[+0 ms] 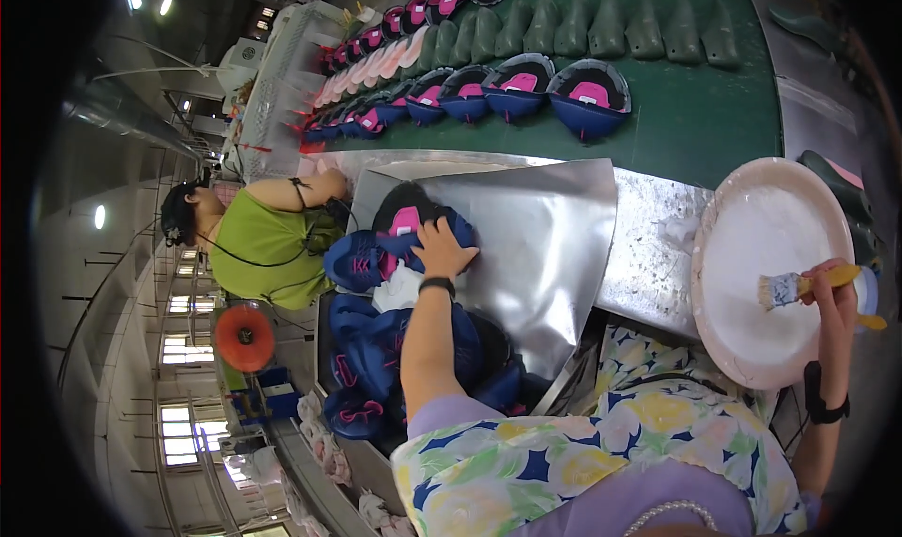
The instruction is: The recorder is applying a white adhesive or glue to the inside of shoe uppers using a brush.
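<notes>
My left hand [442, 248] reaches over a bin of navy shoe uppers, its fingers spread and lying on one navy upper [460, 225] with a pink and black inside. Beside it is another navy upper with pink laces [355, 263]. More navy uppers [371, 349] are heaped below my left forearm. My right hand [832, 297] is closed round the yellow handle of a paintbrush [785, 290]. Its pale, coated bristles are over the white contents of a large round pinkish basin [711, 335]; whether they touch is hard to tell.
A bent metal sheet [536, 246] lies between the bin and the basin. On the green conveyor belt [695, 114] stand rows of navy uppers [590, 105] and dark green shoe lasts [606, 30]. A co-worker in a green top [268, 250] is at the left, near an orange round fan [244, 337].
</notes>
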A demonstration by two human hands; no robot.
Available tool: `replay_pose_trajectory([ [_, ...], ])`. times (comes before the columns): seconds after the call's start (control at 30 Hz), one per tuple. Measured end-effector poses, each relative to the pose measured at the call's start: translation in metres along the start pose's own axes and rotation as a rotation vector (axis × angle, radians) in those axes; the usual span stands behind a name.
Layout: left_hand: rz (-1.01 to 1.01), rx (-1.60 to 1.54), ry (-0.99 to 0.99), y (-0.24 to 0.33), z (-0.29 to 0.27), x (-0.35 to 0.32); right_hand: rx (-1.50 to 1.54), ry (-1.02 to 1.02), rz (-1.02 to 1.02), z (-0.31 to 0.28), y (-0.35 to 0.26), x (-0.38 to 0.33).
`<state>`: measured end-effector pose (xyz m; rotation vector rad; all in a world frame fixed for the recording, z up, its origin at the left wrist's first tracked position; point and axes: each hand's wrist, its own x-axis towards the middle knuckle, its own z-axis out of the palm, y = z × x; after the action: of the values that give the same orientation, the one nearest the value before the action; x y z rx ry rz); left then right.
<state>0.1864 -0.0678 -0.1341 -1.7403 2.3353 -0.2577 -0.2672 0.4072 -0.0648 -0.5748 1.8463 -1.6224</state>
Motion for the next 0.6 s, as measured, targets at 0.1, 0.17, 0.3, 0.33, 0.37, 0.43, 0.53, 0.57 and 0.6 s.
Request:
replay_pose_trajectory([
  [0.1, -0.112, -0.133, 0.069, -0.011, -0.006, -0.020, 0.040, -0.042, -0.014, 0.012, -0.001, -0.010],
  [0.17, -0.057, -0.432, 0.080, -0.009, -0.041, -0.027, 0.043, -0.054, -0.029, 0.014, -0.006, -0.017],
  [0.3, 0.092, -2.218, -0.218, 0.001, -0.079, -0.036, 0.011, -0.070, -0.084, 0.011, -0.012, -0.026],
  [0.33, 0.040, -2.454, -0.259, 0.021, -0.097, -0.050, 0.040, -0.068, -0.089, 0.008, -0.009, -0.028],
  [0.37, 0.049, -2.453, -0.262, 0.022, -0.084, -0.056, 0.073, -0.080, -0.105, 0.009, -0.009, -0.028],
  [0.43, -0.119, -2.523, -0.456, 0.027, -0.040, -0.067, 0.103, -0.064, -0.106, 0.014, -0.005, -0.030],
  [0.53, -0.241, -2.315, -0.586, 0.057, -0.019, -0.109, 0.154, -0.121, -0.088, 0.015, -0.001, -0.036],
  [0.57, -0.245, -2.306, -0.598, 0.058, -0.014, -0.110, 0.156, -0.113, -0.078, 0.012, 0.000, -0.038],
  [0.6, -0.225, -2.157, -0.414, 0.060, -0.006, -0.105, 0.108, -0.092, -0.089, 0.009, 0.001, -0.038],
])
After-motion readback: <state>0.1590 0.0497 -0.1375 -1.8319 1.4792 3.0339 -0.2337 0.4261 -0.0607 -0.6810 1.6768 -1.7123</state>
